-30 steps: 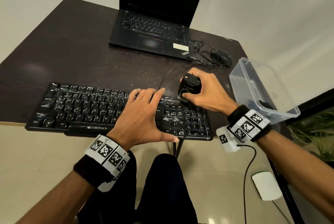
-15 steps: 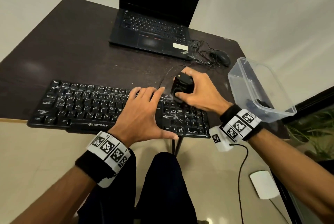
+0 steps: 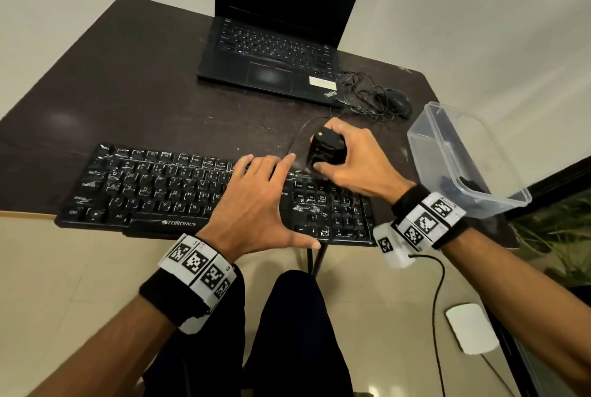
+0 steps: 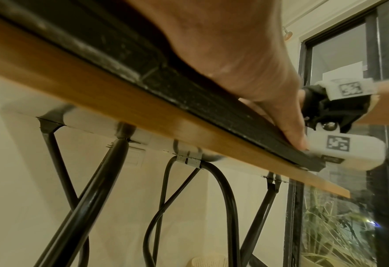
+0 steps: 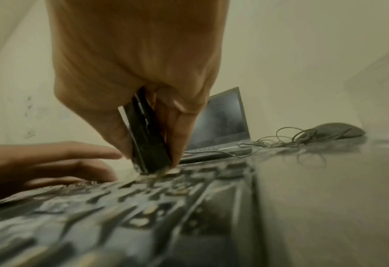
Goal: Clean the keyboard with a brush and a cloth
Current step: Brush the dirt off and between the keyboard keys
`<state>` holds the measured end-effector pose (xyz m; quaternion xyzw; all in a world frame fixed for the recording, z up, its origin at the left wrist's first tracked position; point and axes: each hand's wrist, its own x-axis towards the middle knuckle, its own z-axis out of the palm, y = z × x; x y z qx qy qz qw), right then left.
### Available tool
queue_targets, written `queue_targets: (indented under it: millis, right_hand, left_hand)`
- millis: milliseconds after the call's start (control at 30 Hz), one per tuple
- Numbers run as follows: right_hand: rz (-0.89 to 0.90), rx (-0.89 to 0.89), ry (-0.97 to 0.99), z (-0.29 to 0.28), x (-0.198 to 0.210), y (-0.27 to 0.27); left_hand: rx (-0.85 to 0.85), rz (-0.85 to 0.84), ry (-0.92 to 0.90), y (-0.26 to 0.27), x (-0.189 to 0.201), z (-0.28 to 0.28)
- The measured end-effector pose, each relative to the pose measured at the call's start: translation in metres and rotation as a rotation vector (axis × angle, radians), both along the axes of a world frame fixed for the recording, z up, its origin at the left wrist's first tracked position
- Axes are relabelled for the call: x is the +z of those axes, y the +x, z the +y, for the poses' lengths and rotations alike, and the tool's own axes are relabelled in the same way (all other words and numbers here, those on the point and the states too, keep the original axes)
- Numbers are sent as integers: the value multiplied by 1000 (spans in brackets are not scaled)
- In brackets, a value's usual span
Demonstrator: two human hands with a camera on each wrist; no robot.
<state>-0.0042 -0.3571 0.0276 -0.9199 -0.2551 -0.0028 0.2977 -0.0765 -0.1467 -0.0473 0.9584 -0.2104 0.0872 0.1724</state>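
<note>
A black keyboard (image 3: 153, 191) with white smudges lies along the front edge of the dark table (image 3: 128, 92). My left hand (image 3: 256, 198) rests flat on its middle keys, fingers straight, with the thumb spread along the front edge (image 4: 188, 101). My right hand (image 3: 355, 166) grips a small black brush (image 3: 326, 150) and holds it down at the keyboard's far edge, right of the left fingertips. In the right wrist view the brush (image 5: 147, 137) stands nearly upright, pinched between thumb and fingers, its tip on the keys (image 5: 143, 216). No cloth is plainly seen.
An open black laptop (image 3: 275, 57) stands at the back. Right of it lies a mouse (image 3: 398, 102) with a tangled cable. A clear plastic container (image 3: 460, 153) with a dark item inside sits at the table's right edge. A white device (image 3: 471, 329) lies on the floor.
My right hand has slid the brush a little to the left along the keyboard's far edge. The left hand has stayed flat on the keys.
</note>
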Motion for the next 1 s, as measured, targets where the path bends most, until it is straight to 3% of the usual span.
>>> queue_targets:
  millis: [133,300,433,700,833,1000]
  right_hand:
    - [-12,-9,-58,-8,5,6]
    - [74,26,136,-9,17,-10]
    - [91,109,105,5,3,-15]
    - [75,-30,-27,0,13,4]
    - [152,-1,119,1,17,-3]
    - [180,9,103,8,13,-3]
  left_hand:
    - [22,14,35,-7,5,12]
    - [77,109,140,-6,11,50]
    - [66,85,117,-2,6,48]
    - [72,69,92,-5,6,47]
    - [73,72,73,-4,7,48]
    - [70,72,57,-4,7,48]
